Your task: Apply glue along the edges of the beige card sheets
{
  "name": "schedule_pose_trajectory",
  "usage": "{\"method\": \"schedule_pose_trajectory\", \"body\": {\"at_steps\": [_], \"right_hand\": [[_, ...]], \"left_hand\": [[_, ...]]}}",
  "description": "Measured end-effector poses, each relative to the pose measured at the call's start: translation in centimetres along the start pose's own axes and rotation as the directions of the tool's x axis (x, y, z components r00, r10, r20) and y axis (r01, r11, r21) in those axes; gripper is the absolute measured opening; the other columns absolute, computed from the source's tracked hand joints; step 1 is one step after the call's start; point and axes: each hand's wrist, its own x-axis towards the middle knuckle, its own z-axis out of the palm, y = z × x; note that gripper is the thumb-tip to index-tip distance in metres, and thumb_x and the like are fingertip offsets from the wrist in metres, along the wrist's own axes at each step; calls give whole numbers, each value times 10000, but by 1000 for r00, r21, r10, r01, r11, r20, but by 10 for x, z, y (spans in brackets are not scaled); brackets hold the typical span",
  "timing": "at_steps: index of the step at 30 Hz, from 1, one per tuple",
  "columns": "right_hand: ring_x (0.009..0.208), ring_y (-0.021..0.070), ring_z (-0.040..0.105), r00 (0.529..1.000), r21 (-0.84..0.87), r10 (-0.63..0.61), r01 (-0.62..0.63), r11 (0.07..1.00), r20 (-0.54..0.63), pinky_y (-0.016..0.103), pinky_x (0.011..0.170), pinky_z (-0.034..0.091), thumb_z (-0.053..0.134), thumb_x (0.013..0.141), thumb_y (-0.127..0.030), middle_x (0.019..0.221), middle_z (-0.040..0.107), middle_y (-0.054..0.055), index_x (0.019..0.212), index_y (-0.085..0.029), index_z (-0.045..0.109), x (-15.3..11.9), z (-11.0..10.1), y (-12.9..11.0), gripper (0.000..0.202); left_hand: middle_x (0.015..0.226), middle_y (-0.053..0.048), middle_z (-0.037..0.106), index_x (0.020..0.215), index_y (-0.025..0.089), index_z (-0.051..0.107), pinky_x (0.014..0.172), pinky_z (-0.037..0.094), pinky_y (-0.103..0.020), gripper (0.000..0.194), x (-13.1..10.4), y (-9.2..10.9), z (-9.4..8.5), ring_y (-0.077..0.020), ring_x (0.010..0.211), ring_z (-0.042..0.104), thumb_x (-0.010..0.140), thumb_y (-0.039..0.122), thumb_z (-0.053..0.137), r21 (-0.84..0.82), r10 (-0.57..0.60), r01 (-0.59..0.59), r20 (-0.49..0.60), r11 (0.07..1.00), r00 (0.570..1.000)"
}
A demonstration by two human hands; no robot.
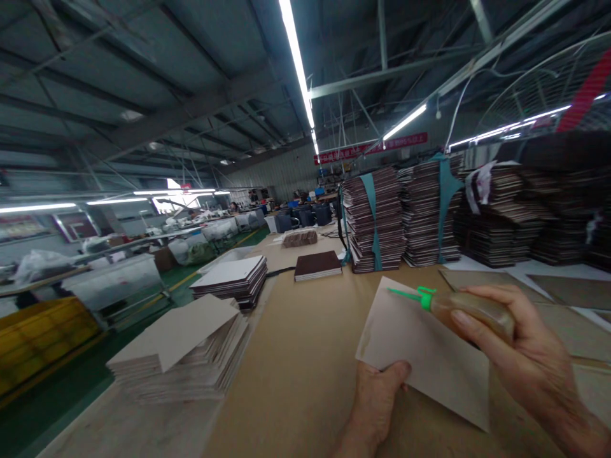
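Observation:
My left hand (379, 397) grips a pale sheet of board (420, 356) by its lower left edge, thumb on top and the other fingers mostly hidden beneath. The board is tilted above the table, and a wet-looking streak runs along its left edge. Wrapped around a squeeze bottle (446, 308) of brownish liquid is my right hand (529, 350). The bottle lies nearly level, its green nozzle pointing left over the board's upper corner. Whether the tip touches the board I cannot tell.
A stack of pale boards (191, 350) stands on the left, with a white-topped stack of dark panels (233, 273) behind it. A dark flat block (318, 265) lies farther back. Tall strapped stacks (389, 216) line the right. More boards (568, 331) lie beyond my right hand.

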Motion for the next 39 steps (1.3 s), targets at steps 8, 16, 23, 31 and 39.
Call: {"method": "schedule_pose_trajectory", "body": {"at_steps": [8, 16, 23, 31, 39], "right_hand": [[907, 286, 671, 998, -17, -48, 47, 999, -28, 424, 807, 566, 721, 985, -648, 1084, 680, 43, 1168, -274, 674, 12, 3, 7, 419], [977, 256, 679, 975, -43, -194, 200, 979, 106, 380, 836, 560, 669, 1079, -501, 1148, 654, 45, 1246, -265, 645, 4, 6, 8, 291], [966, 266, 672, 962, -51, -243, 251, 967, 124, 394, 825, 559, 647, 1094, -479, 1132, 648, 58, 1243, -266, 633, 10, 5, 5, 260], [963, 255, 675, 963, -43, -211, 222, 974, 170, 371, 806, 534, 648, 1094, -493, 1136, 647, 41, 1242, -268, 631, 10, 3, 6, 270], [929, 273, 666, 949, -115, -299, 309, 944, 95, 393, 786, 527, 622, 1109, -495, 1090, 648, 56, 1226, -247, 618, 20, -3, 6, 274]], "left_hand": [[815, -29, 748, 996, 181, 788, 635, 477, -291, 439, -2, 1, 0, -206, 753, 617, 631, 377, 934, 15, -1, 0, 25, 1000, 1000], [805, -35, 750, 877, 176, 767, 673, 482, -299, 307, -4, 3, -1, -209, 765, 623, 658, 343, 900, 36, -13, 12, 31, 999, 999], [781, -31, 722, 762, 192, 702, 697, 499, -302, 294, -5, 2, -5, -211, 782, 619, 669, 356, 927, 29, -21, 19, 60, 999, 998], [815, -41, 749, 949, 161, 795, 660, 491, -282, 394, -2, -1, -3, -201, 755, 615, 658, 380, 945, -2, -5, 5, 32, 1000, 999], [829, -38, 765, 1125, 151, 786, 596, 462, -258, 514, 0, -4, -6, -192, 729, 617, 643, 281, 905, -59, -3, 4, 11, 998, 1000]]}}
